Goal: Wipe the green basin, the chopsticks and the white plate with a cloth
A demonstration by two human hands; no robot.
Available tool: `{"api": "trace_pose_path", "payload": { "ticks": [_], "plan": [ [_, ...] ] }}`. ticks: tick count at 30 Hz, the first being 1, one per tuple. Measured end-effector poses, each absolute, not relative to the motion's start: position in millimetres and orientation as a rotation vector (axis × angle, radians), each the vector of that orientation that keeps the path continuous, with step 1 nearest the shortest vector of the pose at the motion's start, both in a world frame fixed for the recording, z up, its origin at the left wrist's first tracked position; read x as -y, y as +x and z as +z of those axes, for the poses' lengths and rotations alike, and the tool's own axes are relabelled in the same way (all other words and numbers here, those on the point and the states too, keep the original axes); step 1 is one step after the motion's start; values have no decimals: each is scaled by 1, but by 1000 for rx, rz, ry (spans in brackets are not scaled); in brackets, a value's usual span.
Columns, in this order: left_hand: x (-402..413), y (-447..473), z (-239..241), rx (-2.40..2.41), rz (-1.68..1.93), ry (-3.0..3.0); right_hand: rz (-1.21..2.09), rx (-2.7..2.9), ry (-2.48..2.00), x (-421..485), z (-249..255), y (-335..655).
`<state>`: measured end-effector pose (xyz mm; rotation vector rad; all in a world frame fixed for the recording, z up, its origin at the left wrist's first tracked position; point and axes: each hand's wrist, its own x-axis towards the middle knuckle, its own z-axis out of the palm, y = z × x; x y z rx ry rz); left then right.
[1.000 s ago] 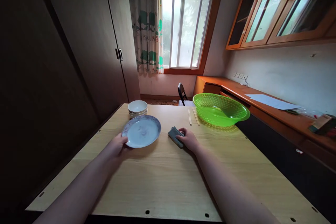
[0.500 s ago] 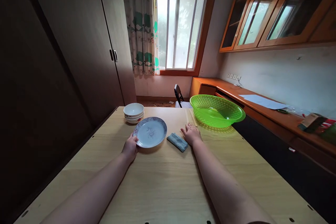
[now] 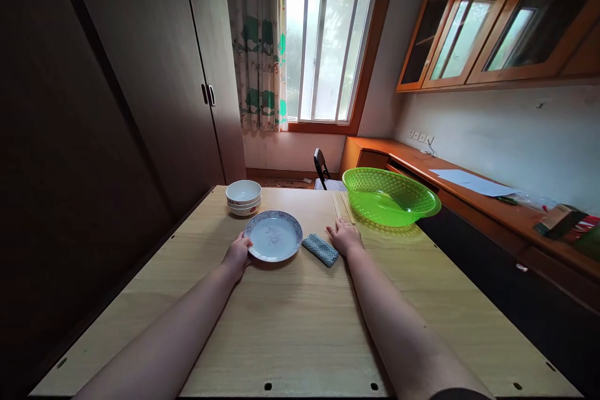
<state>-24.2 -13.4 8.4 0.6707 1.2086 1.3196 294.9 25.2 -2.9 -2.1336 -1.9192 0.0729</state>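
Observation:
My left hand (image 3: 237,255) grips the left edge of a shallow white plate (image 3: 273,237) with a purple patterned rim, thumb on top and fingers underneath. The plate lies about level at the table surface. Behind it, to the left, a stack of white bowls (image 3: 244,192) stands upright. A folded grey-blue cloth (image 3: 320,250) lies between the plate and my right hand (image 3: 345,237). That hand rests palm down on the table with its fingers stretched out, over the near ends of some light wooden chopsticks (image 3: 337,205). It appears to hold nothing.
A large green plastic basket (image 3: 392,206) stands at the far right of the wooden table (image 3: 290,325). Beyond the table is a folding chair (image 3: 322,165). A dark wardrobe (image 3: 140,75) runs along the left; a desk (image 3: 450,165) with papers (image 3: 473,181) lines the right.
The plate has come down slightly and lies more level, still in my left hand. My right hand stays put by the chopsticks. The whole view has shifted a little.

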Motion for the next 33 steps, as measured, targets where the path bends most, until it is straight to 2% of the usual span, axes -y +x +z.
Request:
{"api": "trace_pose_path", "payload": {
  "ticks": [7,10,14,22,33],
  "plan": [
    [14,-24,11,-1211,1282,669,76,1835,-2083,-22,0,294],
    [16,-24,15,-1218,1271,667,32,1777,-1890,-12,9,296],
    [14,-25,15,-1214,1259,668,80,2028,-1618,5,26,279],
    [9,-26,12,-1190,1236,671,68,2377,-1666,20,45,238],
    [12,-28,12,-1196,1199,735,117,2348,-1807,21,38,235]
  ]
}}
